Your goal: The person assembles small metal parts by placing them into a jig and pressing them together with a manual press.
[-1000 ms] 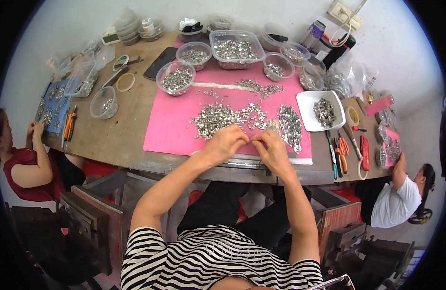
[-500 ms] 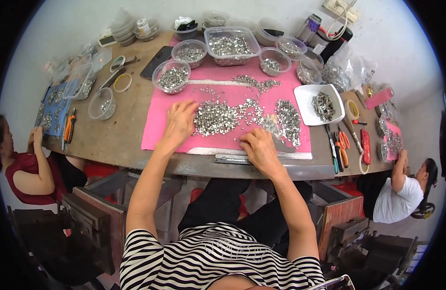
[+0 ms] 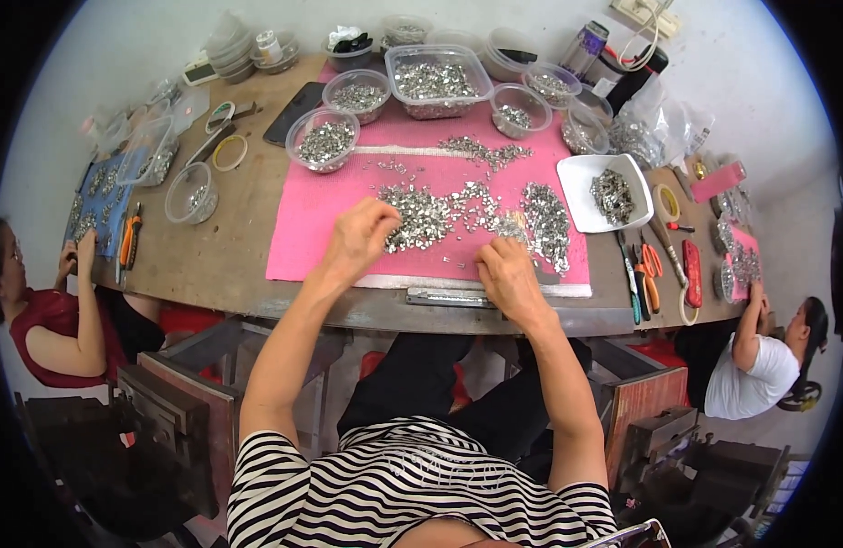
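Observation:
A heap of small silvery metal pieces (image 3: 416, 219) lies on the pink mat (image 3: 303, 247) in front of me. My left hand (image 3: 357, 239) is at the heap's left edge, its fingers curled and closed together; whatever they pinch is too small to make out. Right of the heap's near side, my right hand (image 3: 511, 274) is low over the mat with fingertips pressed together, and their contents are hidden. Beyond it a second pile (image 3: 546, 226) of similar pieces spreads to the right. A thin scatter of pieces (image 3: 485, 151) lies farther back.
Plastic tubs of metal pieces, including a large rectangular one (image 3: 438, 82), line the back. A white dish (image 3: 586, 196) stands at right, beside pliers (image 3: 652, 274) and a red folding tool (image 3: 691, 274). A metal bar (image 3: 449, 299) lies along the front edge. Co-workers sit at both sides.
My left hand has shifted right and its fingers have curled in. My right hand has slid slightly right, away from the heap. The left co-worker's hands have moved toward the blue mat.

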The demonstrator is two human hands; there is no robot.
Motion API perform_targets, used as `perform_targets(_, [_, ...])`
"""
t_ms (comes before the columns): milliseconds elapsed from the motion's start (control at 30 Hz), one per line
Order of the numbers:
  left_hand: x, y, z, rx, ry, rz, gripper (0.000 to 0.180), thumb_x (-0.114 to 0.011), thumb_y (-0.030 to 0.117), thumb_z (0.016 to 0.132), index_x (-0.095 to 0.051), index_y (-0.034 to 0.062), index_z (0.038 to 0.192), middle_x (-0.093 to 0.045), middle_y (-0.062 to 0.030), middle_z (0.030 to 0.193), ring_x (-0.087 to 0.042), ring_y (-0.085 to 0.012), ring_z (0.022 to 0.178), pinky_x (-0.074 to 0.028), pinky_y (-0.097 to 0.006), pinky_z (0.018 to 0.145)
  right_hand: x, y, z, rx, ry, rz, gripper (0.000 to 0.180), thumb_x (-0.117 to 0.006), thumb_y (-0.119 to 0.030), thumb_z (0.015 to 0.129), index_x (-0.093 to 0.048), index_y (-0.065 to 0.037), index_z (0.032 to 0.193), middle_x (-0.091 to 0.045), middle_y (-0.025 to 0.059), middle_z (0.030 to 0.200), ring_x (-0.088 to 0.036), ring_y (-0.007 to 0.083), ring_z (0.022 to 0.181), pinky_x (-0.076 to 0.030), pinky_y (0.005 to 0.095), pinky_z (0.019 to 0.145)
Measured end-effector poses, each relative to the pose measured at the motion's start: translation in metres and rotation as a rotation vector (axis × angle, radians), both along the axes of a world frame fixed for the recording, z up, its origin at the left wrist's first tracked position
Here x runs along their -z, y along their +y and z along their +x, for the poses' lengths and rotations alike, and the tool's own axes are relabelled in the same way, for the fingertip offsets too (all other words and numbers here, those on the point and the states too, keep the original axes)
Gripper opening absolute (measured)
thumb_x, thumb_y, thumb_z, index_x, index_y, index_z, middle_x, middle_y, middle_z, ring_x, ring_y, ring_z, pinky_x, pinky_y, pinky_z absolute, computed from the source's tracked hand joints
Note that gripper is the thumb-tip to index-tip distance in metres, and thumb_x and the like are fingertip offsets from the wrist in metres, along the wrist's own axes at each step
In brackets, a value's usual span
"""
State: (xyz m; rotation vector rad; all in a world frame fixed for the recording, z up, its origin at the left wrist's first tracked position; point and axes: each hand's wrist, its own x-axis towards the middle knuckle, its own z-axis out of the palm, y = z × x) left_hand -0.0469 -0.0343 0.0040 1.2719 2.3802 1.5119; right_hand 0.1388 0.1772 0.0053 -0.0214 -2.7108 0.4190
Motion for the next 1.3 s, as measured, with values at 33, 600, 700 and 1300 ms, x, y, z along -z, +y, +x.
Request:
perform_targets(33, [0.003, 0.006, 0.013, 0.076, -0.033, 0.020, 0.007, -0.069, 0.004, 0.090, -0.070, 0.0013, 0.096, -0.065, -0.0135, 0.089, -0.063, -0.0281, 0.079, -0.051, -0.038, 0.070, 0.000, 0.000, 0.000, 0.001, -0.002, -0.001, 0.009, -0.071, -0.001, 0.084, -0.067, -0.004, 0.092, -0.060, 0.0119, 0.089, -0.058, 0.0311, 0.085, -0.045, 0.0419, 0.078])
perform_targets(600, [0.009, 0.014, 0.045, 0.286, 0.263, -0.122, 0.010, -0.074, 0.010, 0.086, -0.075, 0.0054, 0.095, -0.062, -0.0078, 0.087, -0.060, -0.0264, 0.089, -0.047, -0.038, 0.083, 0.003, 0.000, 0.002, -0.014, 0.031, -0.215, 0.010, -0.076, -0.004, 0.083, -0.070, -0.001, 0.091, -0.058, 0.0117, 0.083, -0.059, 0.0304, 0.081, -0.048, 0.0413, 0.073])
perform_targets(700, [0.006, 0.016, 0.046, 0.303, 0.289, -0.156, 0.009, -0.074, 0.010, 0.086, -0.071, 0.0053, 0.093, -0.060, -0.0079, 0.088, -0.059, -0.0270, 0.090, -0.046, -0.039, 0.084, 0.000, -0.001, 0.002, -0.033, 0.014, -0.249, 0.011, -0.077, -0.005, 0.082, -0.069, -0.001, 0.088, -0.058, 0.0111, 0.083, -0.059, 0.0299, 0.081, -0.048, 0.0412, 0.072])
perform_targets(1300, [0.006, 0.011, 0.038, 0.379, 0.242, -0.148, 0.009, -0.075, 0.011, 0.085, -0.070, 0.0068, 0.091, -0.058, -0.0064, 0.090, -0.057, -0.0264, 0.093, -0.042, -0.040, 0.083, -0.006, -0.054, 0.012, -0.192, 0.094, -0.335, 0.011, -0.069, 0.003, 0.086, -0.062, 0.001, 0.094, -0.061, 0.0136, 0.095, -0.060, 0.0332, 0.088, -0.049, 0.0423, 0.078])
